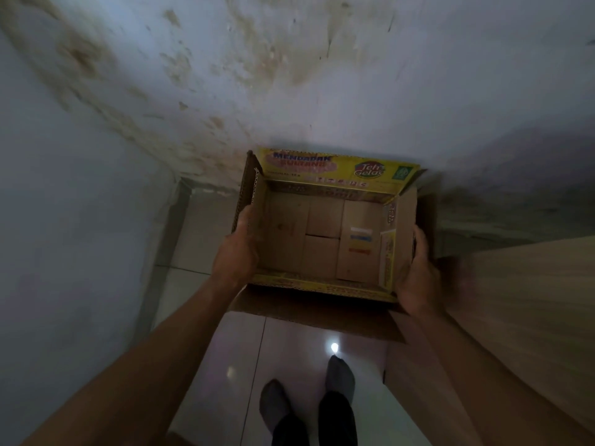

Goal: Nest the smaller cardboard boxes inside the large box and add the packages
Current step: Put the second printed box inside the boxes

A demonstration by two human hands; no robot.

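An open cardboard box [325,249] with yellow printed flaps hangs above the floor in front of me, its top facing the camera. My left hand [240,246] grips its left wall, thumb over the rim. My right hand [415,272] grips the right wall. The inside shows only the brown bottom flaps with a few coloured stripes; nothing lies in it. The far yellow flap [338,169] leans against the wall. No smaller boxes or packages are in view.
A stained pale wall [289,75] stands right behind the box, another wall [64,252] at the left. A wooden surface [531,300] runs along the right. White floor tiles [241,365] and my two socked feet [306,397] lie below.
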